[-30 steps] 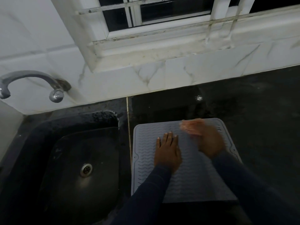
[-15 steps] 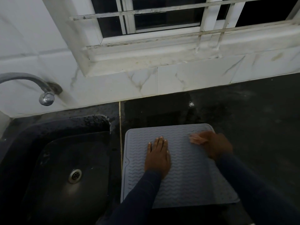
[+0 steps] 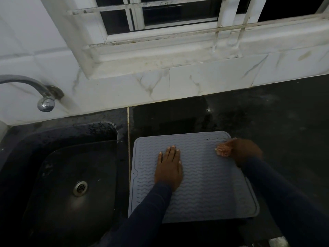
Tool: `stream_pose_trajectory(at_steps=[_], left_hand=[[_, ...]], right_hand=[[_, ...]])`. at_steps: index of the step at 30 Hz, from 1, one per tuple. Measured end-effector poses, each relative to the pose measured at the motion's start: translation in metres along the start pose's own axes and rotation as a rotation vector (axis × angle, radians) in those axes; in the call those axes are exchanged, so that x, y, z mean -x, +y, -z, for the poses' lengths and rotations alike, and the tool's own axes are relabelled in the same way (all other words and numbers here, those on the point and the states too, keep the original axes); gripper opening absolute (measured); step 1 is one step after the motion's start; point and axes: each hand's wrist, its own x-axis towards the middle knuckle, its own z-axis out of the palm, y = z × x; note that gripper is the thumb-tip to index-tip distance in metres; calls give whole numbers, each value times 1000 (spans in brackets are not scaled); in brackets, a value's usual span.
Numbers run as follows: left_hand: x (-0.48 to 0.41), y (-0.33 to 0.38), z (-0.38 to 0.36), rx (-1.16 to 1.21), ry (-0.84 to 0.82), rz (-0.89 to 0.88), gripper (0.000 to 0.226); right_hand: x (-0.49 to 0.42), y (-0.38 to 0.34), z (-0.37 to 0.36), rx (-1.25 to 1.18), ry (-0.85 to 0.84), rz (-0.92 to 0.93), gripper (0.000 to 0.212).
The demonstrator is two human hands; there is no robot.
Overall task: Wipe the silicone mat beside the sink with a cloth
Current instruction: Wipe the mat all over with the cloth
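A grey silicone mat [image 3: 210, 189] with a wavy ribbed surface lies on the dark counter just right of the sink. My left hand [image 3: 169, 168] rests flat on the mat's left middle, fingers straight and together. My right hand [image 3: 243, 151] is at the mat's far right edge, near its back corner, and grips a small pinkish cloth [image 3: 223, 149] pressed against the mat. Most of the cloth is hidden under my fingers.
A dark sink [image 3: 71, 184] with a metal drain [image 3: 80, 188] fills the left. A chrome tap [image 3: 35, 90] juts from the white tiled wall [image 3: 124, 90] above it. Dark countertop [image 3: 284, 122] stretches right of the mat, below a white window frame [image 3: 178, 41].
My right hand with the cloth has slid from the mat's back middle to its right edge. My left hand has stayed flat on the mat. The camera has shifted slightly.
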Motion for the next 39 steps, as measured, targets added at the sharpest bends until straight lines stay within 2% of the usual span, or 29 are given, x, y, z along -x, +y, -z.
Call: stream_pose_trajectory(at_steps=[4,6,7,9,11,13,14,18,21,22,24,27,29,32,34,35,37,39], left_hand=[[1,2,5,0,-16,-19,66],[0,4,5,-23,-29,-38,76],[0,3,5,-30,-20,-31,75],[-1,2,3,-18,6,-16,69],[0,-1,1,-5,2,-11,66],[0,-1,-1,1,5,-11,66],[1,0,-1,2,5,-13,66],[0,0,-1,-6,11,1,55],[-1,-2,-1,-9,14,-4,54],[-1,-2,-2,-11,9,-10,54],[-2,-3,-3,-13,12,-11,54],[-2,-4,-3,-14,3,-23,54],[-2,-5,-4,-22,11,-17,55],[-2,-3,-4,-15,10,-4,54],[-3,-1,-3,-7,14,1,53],[-3,-1,-2,-8,16,-2,53],[-3,0,-1,-35,-3,-16,55],[-3,-3,-2,-72,-24,-23,61]], right_hand=[[50,-102,-24,-133,-34,257,34],[69,-116,-47,-223,-110,365,34],[70,-104,-51,-224,-96,395,34],[62,-58,-31,-168,-75,365,32],[42,-5,-18,77,5,264,45],[20,24,-4,-41,-36,5,53],[13,23,0,-61,-51,-46,48],[34,-34,0,-255,-42,76,40],[77,-62,-29,-362,-171,297,37],[82,-52,-36,-359,-165,304,40],[71,-16,-35,-262,-98,231,41],[49,36,-12,-96,-73,-10,33],[36,37,3,-42,-85,-57,31],[31,-4,6,-132,-47,49,29],[41,-49,-4,-301,17,209,24],[46,-73,-15,-334,-1,301,25],[54,-110,-37,-208,-67,441,35],[54,-114,-46,-58,-89,505,44]])
